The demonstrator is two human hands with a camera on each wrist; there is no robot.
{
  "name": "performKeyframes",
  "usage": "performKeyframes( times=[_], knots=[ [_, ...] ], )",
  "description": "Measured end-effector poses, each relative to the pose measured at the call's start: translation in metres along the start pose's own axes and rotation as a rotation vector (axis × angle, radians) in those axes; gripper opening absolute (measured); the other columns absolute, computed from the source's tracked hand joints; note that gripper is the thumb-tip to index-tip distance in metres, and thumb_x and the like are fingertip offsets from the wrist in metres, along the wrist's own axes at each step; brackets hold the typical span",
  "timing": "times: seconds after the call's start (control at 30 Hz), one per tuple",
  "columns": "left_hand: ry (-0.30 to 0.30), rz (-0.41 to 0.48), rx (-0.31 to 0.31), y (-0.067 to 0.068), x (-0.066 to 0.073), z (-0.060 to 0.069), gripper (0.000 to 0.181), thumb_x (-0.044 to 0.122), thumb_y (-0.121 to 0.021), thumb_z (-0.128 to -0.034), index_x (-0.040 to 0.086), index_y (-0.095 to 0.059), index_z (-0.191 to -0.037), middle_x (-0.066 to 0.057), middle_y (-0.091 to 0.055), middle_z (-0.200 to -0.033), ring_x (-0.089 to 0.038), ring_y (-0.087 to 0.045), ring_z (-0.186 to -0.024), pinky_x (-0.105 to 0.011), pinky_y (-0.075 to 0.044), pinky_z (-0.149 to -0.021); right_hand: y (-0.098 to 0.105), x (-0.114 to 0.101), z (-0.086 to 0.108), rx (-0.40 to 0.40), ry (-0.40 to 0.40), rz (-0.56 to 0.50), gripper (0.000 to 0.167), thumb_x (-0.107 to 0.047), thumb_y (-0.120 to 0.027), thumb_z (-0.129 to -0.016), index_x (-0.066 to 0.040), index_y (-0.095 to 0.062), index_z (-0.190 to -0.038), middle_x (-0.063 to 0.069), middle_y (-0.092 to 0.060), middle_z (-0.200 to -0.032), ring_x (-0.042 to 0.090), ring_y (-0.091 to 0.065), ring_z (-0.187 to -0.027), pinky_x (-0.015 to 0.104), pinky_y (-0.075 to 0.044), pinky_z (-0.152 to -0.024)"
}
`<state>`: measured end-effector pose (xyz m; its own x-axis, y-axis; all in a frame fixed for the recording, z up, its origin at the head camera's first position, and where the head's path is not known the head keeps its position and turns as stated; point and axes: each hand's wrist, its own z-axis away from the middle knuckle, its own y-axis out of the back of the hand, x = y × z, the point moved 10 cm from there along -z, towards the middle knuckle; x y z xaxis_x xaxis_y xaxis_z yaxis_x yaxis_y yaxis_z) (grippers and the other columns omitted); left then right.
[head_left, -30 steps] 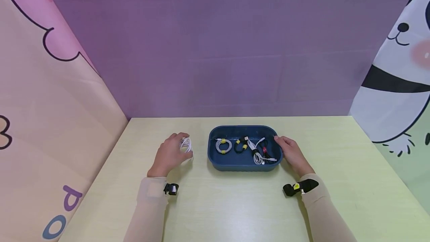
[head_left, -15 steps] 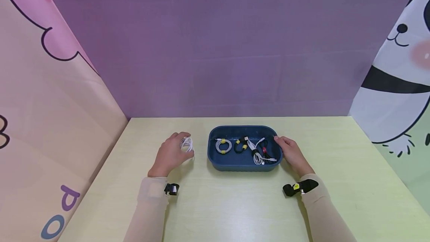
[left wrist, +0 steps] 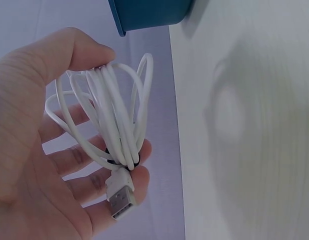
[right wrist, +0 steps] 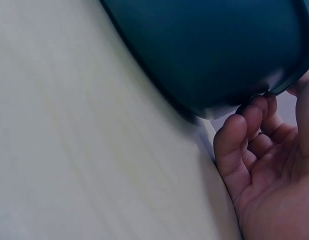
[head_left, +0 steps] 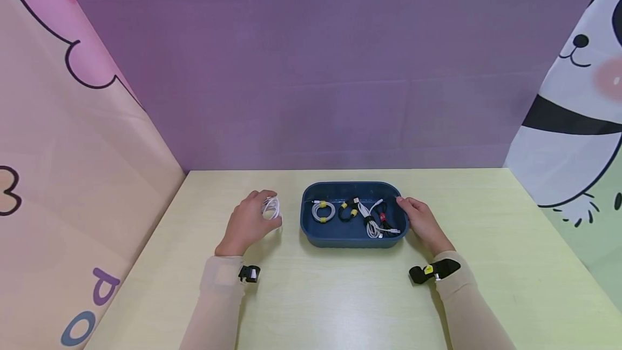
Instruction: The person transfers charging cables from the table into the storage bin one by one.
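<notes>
My left hand [head_left: 249, 223] holds a coiled white USB cable [left wrist: 117, 115] between thumb and fingers, raised over the table left of a dark blue bin [head_left: 352, 243]. A dark tie wraps the coil near its USB plug [left wrist: 122, 201]. At the bin's right end my right hand [head_left: 425, 223] grips the rim, thumb on top and fingers against the outer wall. Inside lie a white cable with yellow ties [head_left: 323, 211], a black cable with yellow ties [head_left: 347, 210], a white cable with a black tie [head_left: 373, 228] and a dark cable with a red tie [head_left: 384, 217], partly covered.
The bin stands on a pale wooden table [head_left: 335, 301]. A purple backdrop [head_left: 311, 69] rises behind the table's far edge. Printed cloths hang at the left [head_left: 87, 150] and right [head_left: 573, 139] sides.
My left hand has shifted very slightly to the right with the white USB cable. The right hand and the bin have stayed in place.
</notes>
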<state>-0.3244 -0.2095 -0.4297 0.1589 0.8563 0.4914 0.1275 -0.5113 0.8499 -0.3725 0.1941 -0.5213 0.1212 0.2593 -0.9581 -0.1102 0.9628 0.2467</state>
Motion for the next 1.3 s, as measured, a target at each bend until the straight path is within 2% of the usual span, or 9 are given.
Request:
performKeyframes(
  times=[0.1, 0.2, 0.33, 0.43, 0.97, 1.1, 1.3],
  knots=[
    [-0.003, -0.001, 0.000, 0.001, 0.001, 0.000, 0.059, 0.026, -0.076, -0.0805, 0.012, -0.062, -0.136, -0.012, -0.066, -0.115, -0.023, -0.062, -0.082, -0.036, -0.049, -0.068, -0.001, -0.003, 0.002, -0.007, -0.006, 0.002, 0.040, -0.042, -0.047, -0.108, -0.003, -0.059, -0.104, -0.007, -0.051, -0.074, 0.010, -0.049, -0.073, 0.025, -0.039, -0.072],
    [-0.002, 0.001, 0.000, 0.001, 0.002, 0.000, 0.059, 0.025, -0.076, -0.0808, 0.012, -0.062, -0.136, -0.012, -0.066, -0.116, -0.023, -0.062, -0.083, -0.037, -0.050, -0.069, -0.003, -0.018, 0.013, -0.017, -0.002, -0.002, 0.039, -0.039, -0.048, -0.108, -0.002, -0.058, -0.103, -0.006, -0.050, -0.074, 0.010, -0.048, -0.072, 0.025, -0.039, -0.072],
    [-0.005, 0.002, 0.004, 0.002, 0.002, 0.000, 0.059, 0.026, -0.076, -0.0806, 0.012, -0.061, -0.136, -0.011, -0.066, -0.115, -0.023, -0.062, -0.082, -0.036, -0.049, -0.069, -0.003, -0.016, 0.011, -0.009, 0.007, 0.002, 0.041, -0.043, -0.049, -0.107, -0.003, -0.058, -0.103, -0.006, -0.049, -0.074, 0.010, -0.048, -0.072, 0.025, -0.039, -0.071],
    [-0.007, 0.003, 0.008, 0.003, 0.003, 0.000, 0.059, 0.026, -0.076, -0.0802, 0.012, -0.062, -0.136, -0.011, -0.066, -0.114, -0.023, -0.062, -0.082, -0.035, -0.049, -0.068, 0.000, -0.004, 0.001, 0.003, 0.012, 0.016, 0.046, -0.048, -0.049, -0.106, -0.003, -0.059, -0.106, -0.007, -0.050, -0.076, 0.010, -0.049, -0.074, 0.025, -0.040, -0.072],
    [-0.022, 0.016, 0.009, 0.005, 0.011, 0.002, 0.063, 0.027, -0.077, -0.0812, 0.014, -0.059, -0.140, -0.010, -0.066, -0.116, -0.024, -0.063, -0.086, -0.039, -0.052, -0.074, 0.001, -0.004, 0.003, 0.017, 0.019, 0.016, 0.045, -0.049, -0.049, -0.105, -0.006, -0.058, -0.098, -0.009, -0.050, -0.072, 0.010, -0.049, -0.072, 0.025, -0.040, -0.071],
    [-0.018, 0.031, 0.008, 0.006, 0.013, 0.002, 0.066, 0.026, -0.077, -0.0821, 0.015, -0.055, -0.144, -0.010, -0.065, -0.119, -0.025, -0.064, -0.091, -0.042, -0.054, -0.079, 0.001, -0.004, 0.004, 0.019, 0.011, 0.020, 0.045, -0.050, -0.049, -0.105, -0.007, -0.058, -0.100, -0.010, -0.051, -0.072, 0.009, -0.049, -0.072, 0.025, -0.039, -0.071],
    [-0.021, 0.040, 0.018, 0.009, 0.018, 0.004, 0.067, 0.026, -0.077, -0.0821, 0.015, -0.054, -0.145, -0.009, -0.064, -0.117, -0.024, -0.064, -0.090, -0.042, -0.054, -0.078, 0.001, -0.006, 0.006, 0.008, 0.013, 0.023, 0.047, -0.051, -0.048, -0.105, -0.005, -0.058, -0.101, -0.009, -0.052, -0.075, 0.010, -0.049, -0.075, 0.025, -0.040, -0.073]
  ],
)
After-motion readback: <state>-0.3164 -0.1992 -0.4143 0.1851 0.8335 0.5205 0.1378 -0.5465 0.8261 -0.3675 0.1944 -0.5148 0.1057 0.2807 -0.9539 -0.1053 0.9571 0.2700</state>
